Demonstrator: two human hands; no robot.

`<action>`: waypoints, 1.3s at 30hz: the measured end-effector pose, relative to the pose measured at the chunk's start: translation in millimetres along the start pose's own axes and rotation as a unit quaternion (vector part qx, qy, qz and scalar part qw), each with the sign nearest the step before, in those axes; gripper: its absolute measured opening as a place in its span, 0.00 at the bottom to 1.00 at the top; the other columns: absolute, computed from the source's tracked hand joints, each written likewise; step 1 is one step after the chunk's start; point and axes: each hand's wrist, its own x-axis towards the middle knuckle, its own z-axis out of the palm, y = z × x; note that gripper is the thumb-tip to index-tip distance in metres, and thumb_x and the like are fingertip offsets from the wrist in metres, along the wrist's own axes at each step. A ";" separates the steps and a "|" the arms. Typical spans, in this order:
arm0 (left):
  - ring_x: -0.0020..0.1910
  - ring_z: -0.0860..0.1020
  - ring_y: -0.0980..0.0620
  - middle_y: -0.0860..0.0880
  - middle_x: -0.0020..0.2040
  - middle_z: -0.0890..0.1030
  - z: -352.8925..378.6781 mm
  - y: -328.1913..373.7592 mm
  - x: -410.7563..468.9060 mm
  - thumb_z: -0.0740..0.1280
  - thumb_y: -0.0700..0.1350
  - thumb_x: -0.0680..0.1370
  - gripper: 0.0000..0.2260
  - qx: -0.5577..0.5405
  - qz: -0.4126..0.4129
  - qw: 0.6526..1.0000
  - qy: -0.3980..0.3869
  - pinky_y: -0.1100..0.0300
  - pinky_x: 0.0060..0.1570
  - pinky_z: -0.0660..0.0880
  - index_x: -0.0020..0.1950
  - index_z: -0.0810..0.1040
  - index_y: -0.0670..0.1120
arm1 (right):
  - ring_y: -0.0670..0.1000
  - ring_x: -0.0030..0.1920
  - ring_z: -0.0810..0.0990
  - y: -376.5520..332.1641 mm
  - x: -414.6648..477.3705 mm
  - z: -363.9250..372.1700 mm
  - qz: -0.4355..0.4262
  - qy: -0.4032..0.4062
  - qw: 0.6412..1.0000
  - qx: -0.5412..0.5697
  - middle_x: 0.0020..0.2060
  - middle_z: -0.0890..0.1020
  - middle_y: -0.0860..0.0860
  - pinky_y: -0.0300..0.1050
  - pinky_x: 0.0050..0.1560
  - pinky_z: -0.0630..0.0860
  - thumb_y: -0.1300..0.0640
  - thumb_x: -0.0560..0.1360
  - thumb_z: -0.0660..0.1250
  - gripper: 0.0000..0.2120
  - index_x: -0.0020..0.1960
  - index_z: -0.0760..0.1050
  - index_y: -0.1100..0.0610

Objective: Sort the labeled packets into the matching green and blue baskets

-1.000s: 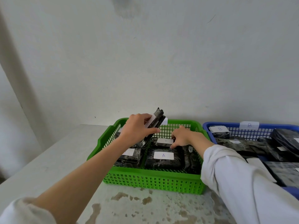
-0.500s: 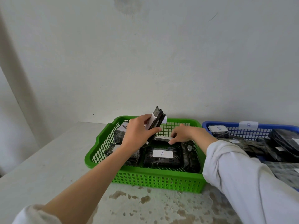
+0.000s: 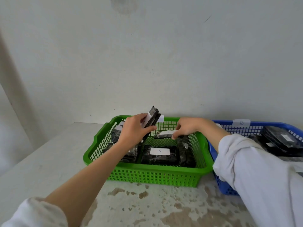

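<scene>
A green basket (image 3: 152, 176) stands in the middle of the table, holding several dark packets with white labels; one flat packet (image 3: 159, 154) reads "A". My left hand (image 3: 133, 132) grips a stack of dark packets (image 3: 152, 117) held upright and tilted above the basket's back left. My right hand (image 3: 186, 126) pinches another labeled packet (image 3: 165, 134), lifted a little over the basket's back middle. To the right sits a blue basket (image 3: 224, 185) with a "B" tag (image 3: 241, 122) and dark packets (image 3: 278, 140) inside.
The baskets stand side by side, touching, close to a white wall. The table top (image 3: 147, 208) in front is grey with brown stains. Open table surface lies left of the green basket. My white sleeve covers part of the blue basket.
My right hand has lifted a labeled packet off the basket floor at the back. My left hand keeps its upright stack, slightly higher. The view shifted a bit to the left.
</scene>
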 end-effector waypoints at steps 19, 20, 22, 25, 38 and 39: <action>0.39 0.75 0.49 0.48 0.38 0.77 -9.9 -8.8 8.3 0.75 0.55 0.67 0.13 0.012 -0.042 0.999 -0.009 0.51 0.45 0.76 0.37 0.71 0.54 | 0.55 0.71 0.65 -33.7 -13.2 46.4 -0.086 -0.037 0.996 0.004 0.73 0.65 0.51 0.51 0.68 0.64 0.46 0.68 0.75 0.42 0.75 0.59 0.54; 0.39 0.73 0.50 0.50 0.38 0.75 -10.2 -8.8 8.7 0.75 0.55 0.67 0.16 0.012 -0.042 0.999 -0.009 0.54 0.43 0.73 0.35 0.66 0.58 | 0.56 0.70 0.66 -32.6 -9.6 45.6 -0.082 -0.030 0.996 0.003 0.72 0.67 0.52 0.50 0.67 0.65 0.46 0.68 0.75 0.41 0.74 0.60 0.54; 0.39 0.72 0.51 0.51 0.38 0.74 -9.3 -11.4 9.9 0.75 0.56 0.67 0.16 0.010 -0.040 0.999 -0.005 0.57 0.43 0.70 0.36 0.66 0.58 | 0.56 0.69 0.67 -29.7 -0.8 43.1 -0.075 -0.019 0.997 0.006 0.71 0.68 0.52 0.51 0.67 0.66 0.46 0.68 0.74 0.40 0.74 0.60 0.54; 0.39 0.72 0.51 0.51 0.38 0.74 -7.9 -15.5 10.4 0.75 0.55 0.67 0.14 -0.003 -0.038 0.999 0.003 0.58 0.43 0.70 0.43 0.74 0.51 | 0.56 0.72 0.63 -27.6 13.8 40.2 -0.071 -0.015 0.997 0.014 0.74 0.63 0.51 0.51 0.69 0.62 0.46 0.69 0.74 0.42 0.76 0.58 0.53; 0.39 0.72 0.51 0.50 0.39 0.76 -11.2 -21.3 11.5 0.75 0.56 0.67 0.17 -0.006 -0.040 0.999 0.000 0.54 0.45 0.73 0.40 0.68 0.53 | 0.56 0.74 0.58 -24.5 34.0 39.7 -0.054 0.045 0.997 0.023 0.75 0.61 0.55 0.50 0.71 0.58 0.43 0.69 0.72 0.42 0.75 0.59 0.56; 0.39 0.72 0.52 0.50 0.38 0.75 -11.2 -21.6 11.2 0.75 0.56 0.67 0.17 -0.003 -0.038 0.999 0.001 0.55 0.45 0.72 0.39 0.68 0.53 | 0.56 0.75 0.56 -24.0 32.6 39.2 -0.057 0.050 0.996 0.052 0.75 0.59 0.54 0.51 0.72 0.56 0.42 0.68 0.73 0.42 0.75 0.59 0.54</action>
